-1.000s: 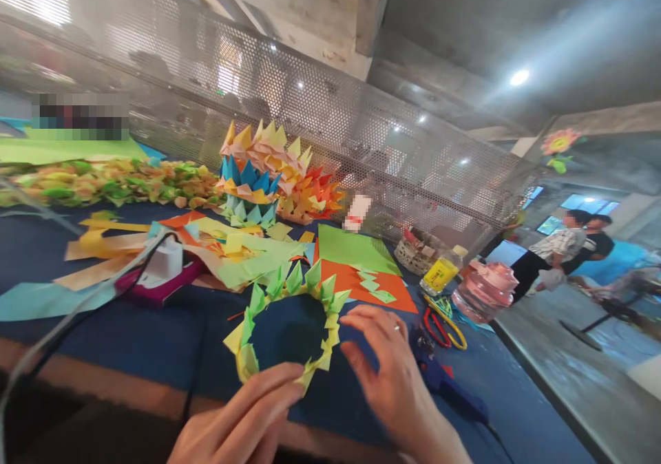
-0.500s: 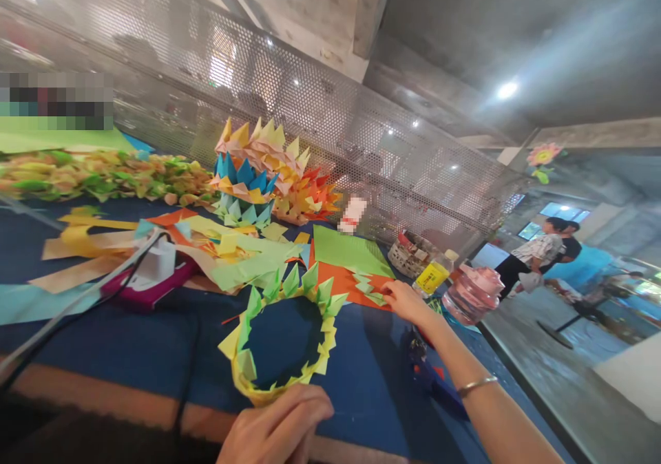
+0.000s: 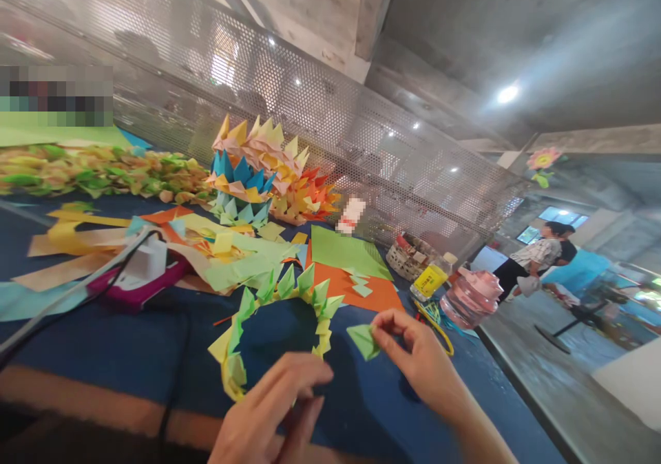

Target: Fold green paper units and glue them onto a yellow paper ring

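A ring-shaped paper crown [image 3: 227,364] with green and yellow folded points is nearest my left hand [image 3: 276,402]. The fingers of that hand are bent around the crown's near side, which they partly hide. To the right of the crown, my right hand [image 3: 407,350] pinches a folded green paper piece [image 3: 364,342] by one corner between thumb and fingers. The piece is apart from the crown, above the blue table. Behind it, a few small pale green folded pieces [image 3: 361,286] lie on an orange sheet [image 3: 330,281].
Finished paper crowns [image 3: 242,175] are stacked at the back beside a pile of folded pieces [image 3: 93,171]. Paper strips and a pink power strip [image 3: 139,285] with cables lie left. A basket [image 3: 410,254], yellow-labelled bottle [image 3: 434,278] and pink jug [image 3: 469,295] stand right.
My right hand has come from the orange sheet toward the crown with a green folded piece in its fingers. My left hand has turned slightly, and its thumb now shows.
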### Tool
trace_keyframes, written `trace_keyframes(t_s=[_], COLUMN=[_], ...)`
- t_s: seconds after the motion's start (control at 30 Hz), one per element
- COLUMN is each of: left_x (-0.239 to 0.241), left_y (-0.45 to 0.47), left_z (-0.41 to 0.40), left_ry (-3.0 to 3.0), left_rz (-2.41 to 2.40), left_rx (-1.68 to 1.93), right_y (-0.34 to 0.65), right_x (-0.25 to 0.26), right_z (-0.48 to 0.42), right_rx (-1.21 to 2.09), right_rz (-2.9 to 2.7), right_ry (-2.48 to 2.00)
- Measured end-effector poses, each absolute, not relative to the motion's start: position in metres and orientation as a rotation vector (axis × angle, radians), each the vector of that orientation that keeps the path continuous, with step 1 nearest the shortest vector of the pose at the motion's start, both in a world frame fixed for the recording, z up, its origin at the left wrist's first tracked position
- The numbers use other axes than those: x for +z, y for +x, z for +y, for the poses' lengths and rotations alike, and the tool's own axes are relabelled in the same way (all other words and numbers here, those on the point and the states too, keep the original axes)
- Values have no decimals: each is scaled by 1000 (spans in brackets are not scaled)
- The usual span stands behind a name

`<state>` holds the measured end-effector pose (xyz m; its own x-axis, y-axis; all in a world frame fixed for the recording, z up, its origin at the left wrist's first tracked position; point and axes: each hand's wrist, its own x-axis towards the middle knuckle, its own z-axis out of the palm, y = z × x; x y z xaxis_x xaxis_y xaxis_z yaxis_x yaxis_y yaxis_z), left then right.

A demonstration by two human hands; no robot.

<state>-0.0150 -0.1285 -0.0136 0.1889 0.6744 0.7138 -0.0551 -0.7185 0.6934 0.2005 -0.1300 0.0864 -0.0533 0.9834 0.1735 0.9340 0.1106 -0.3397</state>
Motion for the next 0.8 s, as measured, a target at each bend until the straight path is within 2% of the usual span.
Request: trace_keyframes(t_s=[0.07, 0.13, 0.27, 0.37, 0.5, 0.6, 0.7, 0.8], left_x=[-2, 6, 15, 21, 28, 29, 29, 28], left_y=[-12, -10, -9, -9, -6, 2, 12, 20], left_z=[-124, -121, -119, -121, -123, -126, -130, -132], left_ry=[1819, 1830, 1841, 1767, 1649, 1580, 1509, 1389], left_rz=[584, 535, 334, 374, 546, 586, 562, 508], left_rx=[1557, 1520, 1455, 1467, 1417, 1323, 1244, 1183], right_y=[182, 171, 164, 164, 165, 167, 168, 168], right_x=[80, 74, 61, 48, 21, 6, 1, 1], right_z=[-148, -160, -171, -177, -184, -187, -187, -189], right_rx=[547, 767, 909, 710, 147, -156, -242, -167], right_rz=[-1876, -1753, -1644, -1613, -1544, -1591, -1644, -1628], right_ry=[-1661, -1538, -1495, -1475, -1401, -1349, -1308, -1330])
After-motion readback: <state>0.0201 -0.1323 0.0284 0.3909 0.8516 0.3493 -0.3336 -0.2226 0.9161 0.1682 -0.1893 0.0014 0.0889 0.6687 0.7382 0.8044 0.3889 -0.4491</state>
